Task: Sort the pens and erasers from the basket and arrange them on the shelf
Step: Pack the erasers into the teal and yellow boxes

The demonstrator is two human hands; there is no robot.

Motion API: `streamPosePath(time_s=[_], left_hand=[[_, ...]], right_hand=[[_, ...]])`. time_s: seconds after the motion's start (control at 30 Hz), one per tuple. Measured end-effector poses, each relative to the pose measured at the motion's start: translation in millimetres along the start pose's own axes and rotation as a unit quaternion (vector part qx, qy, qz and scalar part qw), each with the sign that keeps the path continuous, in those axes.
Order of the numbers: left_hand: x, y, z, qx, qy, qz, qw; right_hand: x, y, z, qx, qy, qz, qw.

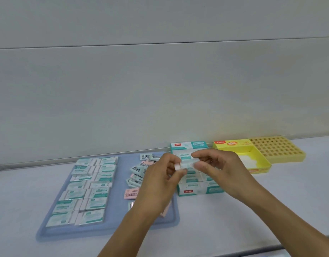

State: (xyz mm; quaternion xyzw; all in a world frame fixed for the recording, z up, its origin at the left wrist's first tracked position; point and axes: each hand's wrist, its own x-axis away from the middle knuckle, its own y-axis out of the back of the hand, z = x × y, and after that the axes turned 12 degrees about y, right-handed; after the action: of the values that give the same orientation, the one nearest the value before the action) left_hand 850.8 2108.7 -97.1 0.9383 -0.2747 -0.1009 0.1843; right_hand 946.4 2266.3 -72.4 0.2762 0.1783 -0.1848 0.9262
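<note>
Fingers of my left hand (160, 180) and right hand (218, 170) pinch the two ends of one wrapped eraser (185, 164), held just above the teal eraser box (197, 190). Left of the box lies a blue tray (119, 227) with erasers in neat rows (85, 190) and a loose pile (139, 173). Far right sits a yellow box (260, 164) beside a yellow holed rack (278, 148).

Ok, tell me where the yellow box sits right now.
The yellow box sits at the far right of the head view, against the wall, just right of the teal-and-white eraser box and beyond the right hand.
</note>
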Motion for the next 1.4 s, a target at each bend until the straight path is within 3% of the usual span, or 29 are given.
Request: streamPosePath(time_s=[0.1,0.2,0.33,0.53,0.7,0.9,1.07,1.17,1.23,1.3,1.4], left_hand=[[-6,1,-3,-0.003,0.019,0.027,0.999],[-14,-1,1,-0.123,0.047,-0.02,0.991],[-14,0,10,-0.276,-0.017,0.011,0.961],[-14,1,19,-0.369,-0.022,0.047,0.928],[-16,3,16,-0.38,-0.034,0.071,0.922],[-14,4,14,-0.392,-0.049,0.058,0.917],[-3,39,21,-0.334,-0.087,-0.025,0.938],[9,85,40,-0.296,-0.058,-0.1,0.948],[11,122,57,-0.271,-0.004,-0.147,0.951],[8,157,70,-0.279,0.06,-0.169,0.944],[1,188,82,-0.35,0.143,-0.132,0.916]], right_hand=[[-9,-2,-4,0.014,0.013,0.002,1.0],[-25,-8,-18,0.003,-0.072,-0.048,0.996],[-47,-15,-41,0.033,-0.179,-0.065,0.981],[-62,-30,-58,0.107,-0.206,-0.043,0.972],[-62,-29,-55,0.271,-0.115,0.033,0.955],[-61,-39,-40,0.465,-0.015,0.129,0.876],[-65,-47,-18,0.542,0.032,0.155,0.825],[-69,-73,7,0.449,0.12,0.112,0.878],[-74,-99,25,0.359,0.145,0.14,0.911],[-81,-128,37,0.302,0.149,0.2,0.92],[-88,-166,48,0.283,0.151,0.284,0.903]])
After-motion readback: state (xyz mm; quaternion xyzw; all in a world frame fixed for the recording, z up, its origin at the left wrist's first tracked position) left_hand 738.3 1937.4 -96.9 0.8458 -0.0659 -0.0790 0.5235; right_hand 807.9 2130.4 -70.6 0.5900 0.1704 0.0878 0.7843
